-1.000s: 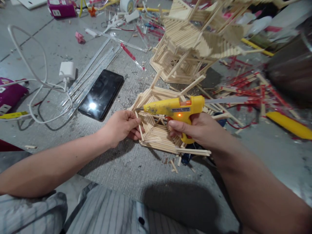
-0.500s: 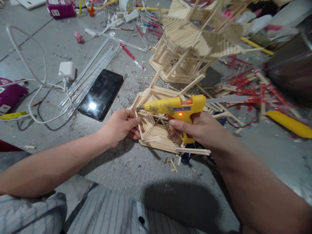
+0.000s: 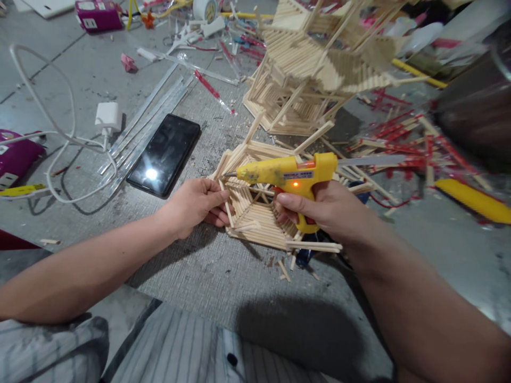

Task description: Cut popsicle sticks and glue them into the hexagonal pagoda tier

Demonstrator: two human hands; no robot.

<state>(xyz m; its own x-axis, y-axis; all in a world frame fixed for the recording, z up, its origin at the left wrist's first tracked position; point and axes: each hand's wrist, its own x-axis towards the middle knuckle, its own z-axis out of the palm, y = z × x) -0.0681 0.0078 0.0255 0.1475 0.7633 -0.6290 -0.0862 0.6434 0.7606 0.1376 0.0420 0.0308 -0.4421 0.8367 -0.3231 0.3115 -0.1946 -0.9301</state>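
Note:
A yellow hot glue gun [image 3: 279, 171] with a lit orange light is gripped in my right hand [image 3: 319, 205], its nozzle pointing left. A clear glue stick [image 3: 371, 160] sticks out of its back. Beneath it lies a many-sided frame of thin wooden sticks [image 3: 255, 231], with several sticks rising from its corners. The nozzle tip is at the frame's left corner. There my left hand [image 3: 202, 205] pinches a wooden stick [image 3: 226, 205] between thumb and fingers. The gun and my right hand hide part of the frame.
Behind the frame stands a taller tiered stick structure [image 3: 303, 69]. A black phone [image 3: 164, 154], a white charger [image 3: 108, 117] with its cable and clear glue sticks [image 3: 147, 114] lie left. Red-wrapped sticks [image 3: 403, 133] and a yellow comb-like strip [image 3: 473, 201] are scattered right.
Almost nothing differs. The whole view has shifted very slightly, while both hands, the glue gun and the stick keep nearly the same positions.

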